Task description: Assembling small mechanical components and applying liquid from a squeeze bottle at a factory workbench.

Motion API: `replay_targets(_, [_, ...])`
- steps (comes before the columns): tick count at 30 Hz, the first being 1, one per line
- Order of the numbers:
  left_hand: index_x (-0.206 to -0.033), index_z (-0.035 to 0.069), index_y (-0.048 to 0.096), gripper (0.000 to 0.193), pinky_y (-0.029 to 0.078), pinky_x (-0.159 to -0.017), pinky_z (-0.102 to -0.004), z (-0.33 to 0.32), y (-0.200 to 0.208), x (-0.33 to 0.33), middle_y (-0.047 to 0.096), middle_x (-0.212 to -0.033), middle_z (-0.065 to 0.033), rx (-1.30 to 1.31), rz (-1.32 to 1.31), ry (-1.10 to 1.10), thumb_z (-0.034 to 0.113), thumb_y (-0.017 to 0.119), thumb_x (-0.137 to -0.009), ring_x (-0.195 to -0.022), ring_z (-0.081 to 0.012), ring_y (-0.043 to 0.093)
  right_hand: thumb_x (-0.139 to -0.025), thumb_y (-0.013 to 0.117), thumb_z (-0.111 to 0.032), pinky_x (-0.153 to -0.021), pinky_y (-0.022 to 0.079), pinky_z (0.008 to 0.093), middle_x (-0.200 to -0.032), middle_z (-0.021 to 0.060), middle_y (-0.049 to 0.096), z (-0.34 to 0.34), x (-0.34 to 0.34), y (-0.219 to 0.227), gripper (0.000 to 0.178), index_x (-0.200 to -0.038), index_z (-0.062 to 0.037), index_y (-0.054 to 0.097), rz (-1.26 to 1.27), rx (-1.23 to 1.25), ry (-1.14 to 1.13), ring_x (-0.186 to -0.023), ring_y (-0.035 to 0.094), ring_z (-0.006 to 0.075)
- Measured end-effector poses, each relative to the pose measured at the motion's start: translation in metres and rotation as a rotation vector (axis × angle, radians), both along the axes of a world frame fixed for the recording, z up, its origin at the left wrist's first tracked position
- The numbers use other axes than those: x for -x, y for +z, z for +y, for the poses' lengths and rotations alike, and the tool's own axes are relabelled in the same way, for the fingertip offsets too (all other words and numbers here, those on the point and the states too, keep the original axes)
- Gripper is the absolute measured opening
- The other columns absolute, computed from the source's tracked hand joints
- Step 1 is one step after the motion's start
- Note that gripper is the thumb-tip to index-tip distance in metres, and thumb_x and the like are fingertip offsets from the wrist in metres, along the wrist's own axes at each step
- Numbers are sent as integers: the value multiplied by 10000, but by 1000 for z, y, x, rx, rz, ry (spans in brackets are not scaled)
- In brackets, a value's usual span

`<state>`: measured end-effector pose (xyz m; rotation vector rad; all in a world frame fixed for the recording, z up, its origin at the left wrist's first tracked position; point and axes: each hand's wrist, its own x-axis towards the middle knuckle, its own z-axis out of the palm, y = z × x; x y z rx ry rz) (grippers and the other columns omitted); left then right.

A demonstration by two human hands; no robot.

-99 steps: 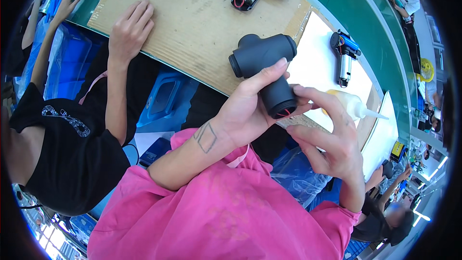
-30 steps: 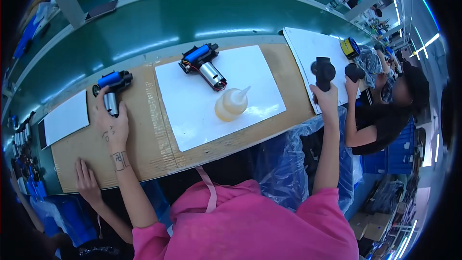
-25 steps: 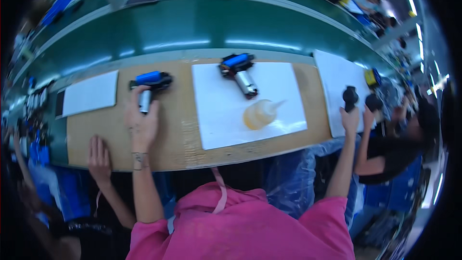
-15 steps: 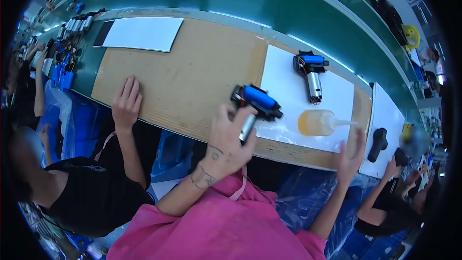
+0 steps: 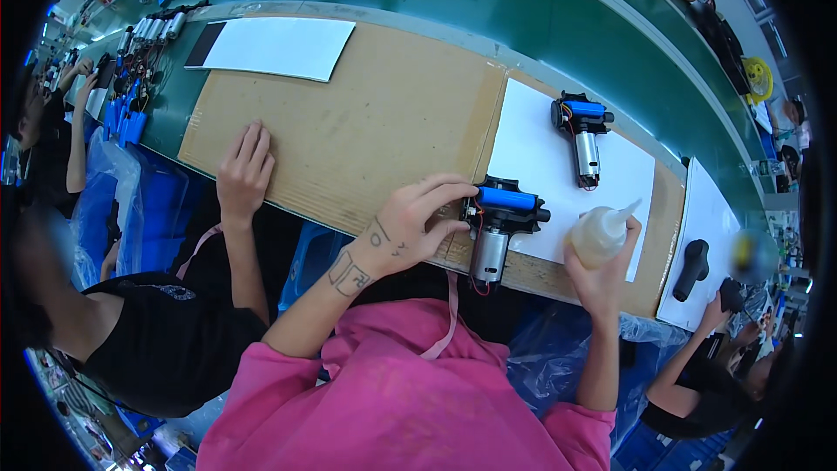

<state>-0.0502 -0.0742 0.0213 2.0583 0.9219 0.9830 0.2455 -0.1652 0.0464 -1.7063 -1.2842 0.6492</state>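
Observation:
My left hand [image 5: 414, 218] grips the left end of a motor assembly [image 5: 491, 251] between thumb and fingers. This assembly has a blue cylinder across the top, a black housing and a silver motor hanging down with a red wire. It is held near the front edge of the cardboard. In my right hand [image 5: 602, 286] is a squeeze bottle [image 5: 598, 237], translucent, with a thin nozzle pointing up and right. Behind it a second motor assembly [image 5: 586, 153] of the same kind lies on a white sheet [image 5: 530, 150].
Cardboard [image 5: 384, 113] covers the green bench [image 5: 418, 9]. A white pad [image 5: 275, 46] lies at its far left. A co-worker's hand [image 5: 245, 173] rests on the cardboard's left part. At right, a black pistol-shaped part [image 5: 692, 270] lies on another white sheet [image 5: 711, 218].
My right hand has taken hold of the squeeze bottle, which was lying on its side, and raised it. The motor assembly in my left hand has turned more upright and moved slightly right and nearer.

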Motion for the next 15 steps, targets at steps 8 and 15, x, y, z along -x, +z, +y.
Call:
replay_targets(8, [-1261,5,685,438,588,-859,-343,-23,12,-4,703,-1131,-164,175,-109,154,-11,791,-836,-1008,-272,733,-714,853,-88,-876,532,394,-1029,190,675,-22,4,55,681,-1333,24,592,-411,-4,328,-942,688,323])
replay_targets(15, [-1322,-25,669,403,587,-821,-277,-21,1,-4,689,-1077,-129,654,-354,101,-8,734,-925,-930,-148,705,-679,937,-242,-730,529,415,-969,178,687,-38,13,55,786,-1350,8,610,-649,55,460,-841,684,370])
